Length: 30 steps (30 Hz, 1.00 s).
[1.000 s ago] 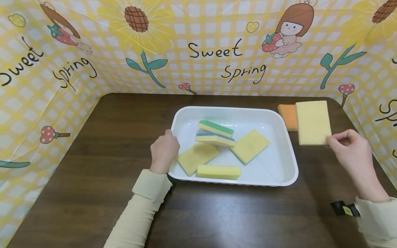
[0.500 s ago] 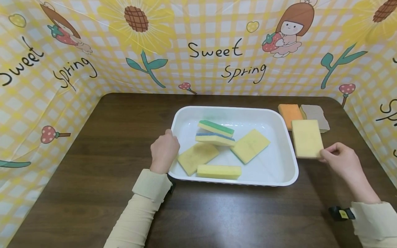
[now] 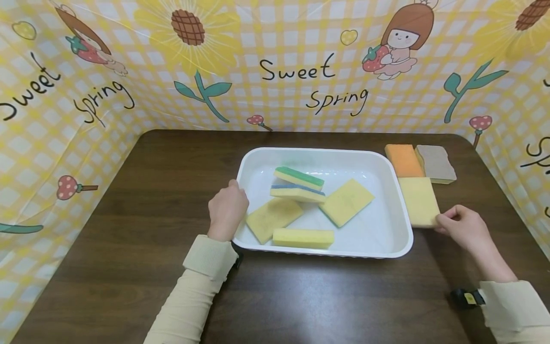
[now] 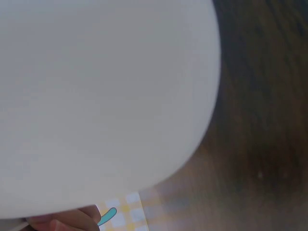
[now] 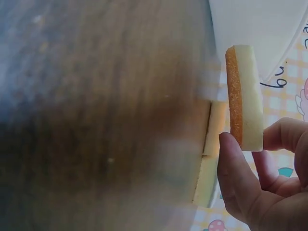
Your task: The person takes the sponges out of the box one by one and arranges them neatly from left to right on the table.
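My left hand [image 3: 227, 211] grips the left rim of a white plastic tray [image 3: 369, 239]; in the left wrist view the tray's outer wall [image 4: 106, 106] fills most of the picture, with fingertips [image 4: 77, 219] at its edge. Between the thumb and fingers of my right hand [image 3: 466, 229] a yellow sponge [image 3: 418, 203] is pinched by its near right corner, beside the tray's right rim. The right wrist view shows an orange layer on this sponge [image 5: 248, 96] along one face.
Inside the tray lie several sponges, among them a green-topped one [image 3: 299, 177], a blue-topped one [image 3: 298, 193] and a plain yellow block [image 3: 303, 238]. Behind the right hand, an orange sponge [image 3: 404, 160] and a grey-topped sponge [image 3: 436, 163] lie on the dark wooden table [image 3: 301, 301]. Patterned cloth surrounds the table.
My right hand has brought the yellow sponge nearer, leftward and lower, towards the tray's right side, uncovering the grey-topped sponge. The left hand and the tray have stayed in place.
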Motion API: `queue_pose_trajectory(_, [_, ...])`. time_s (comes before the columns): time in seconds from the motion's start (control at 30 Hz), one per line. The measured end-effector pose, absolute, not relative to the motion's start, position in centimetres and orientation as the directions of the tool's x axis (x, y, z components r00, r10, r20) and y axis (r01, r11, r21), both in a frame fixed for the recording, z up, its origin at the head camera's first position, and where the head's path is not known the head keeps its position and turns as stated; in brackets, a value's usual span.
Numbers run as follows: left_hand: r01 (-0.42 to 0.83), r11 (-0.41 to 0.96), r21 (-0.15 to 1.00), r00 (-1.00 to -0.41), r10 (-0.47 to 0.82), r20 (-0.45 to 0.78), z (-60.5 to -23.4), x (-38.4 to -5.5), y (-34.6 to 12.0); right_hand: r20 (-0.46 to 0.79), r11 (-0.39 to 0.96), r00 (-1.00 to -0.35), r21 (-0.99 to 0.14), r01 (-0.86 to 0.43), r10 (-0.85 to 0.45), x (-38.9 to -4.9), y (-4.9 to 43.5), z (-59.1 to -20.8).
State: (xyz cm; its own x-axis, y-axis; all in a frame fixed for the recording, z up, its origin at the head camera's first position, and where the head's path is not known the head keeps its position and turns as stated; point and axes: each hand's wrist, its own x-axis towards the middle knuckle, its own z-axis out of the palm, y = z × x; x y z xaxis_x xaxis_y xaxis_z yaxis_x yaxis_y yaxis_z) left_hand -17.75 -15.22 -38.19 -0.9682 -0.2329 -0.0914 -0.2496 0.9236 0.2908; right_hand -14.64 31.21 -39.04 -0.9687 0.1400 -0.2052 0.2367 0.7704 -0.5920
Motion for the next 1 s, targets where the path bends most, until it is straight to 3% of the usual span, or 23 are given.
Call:
queue_pose_trajectory(0.37, [-0.259, 0.922, 0.287, -0.966, -0.242, -0.092, -38.1, -17.7, -15.1, -0.251, 0.705, -0.957, -0.652, 0.28, 0.147, -14.9, 31.3, -39.9])
queue_pose_trajectory(1.0, [-0.258, 0.922, 0.289, -0.966, -0.248, -0.072, -38.2, -17.7, -15.1, -0.348, 0.68, -0.922, -0.636, 0.364, 0.168, -15.8, 31.5, -39.9])
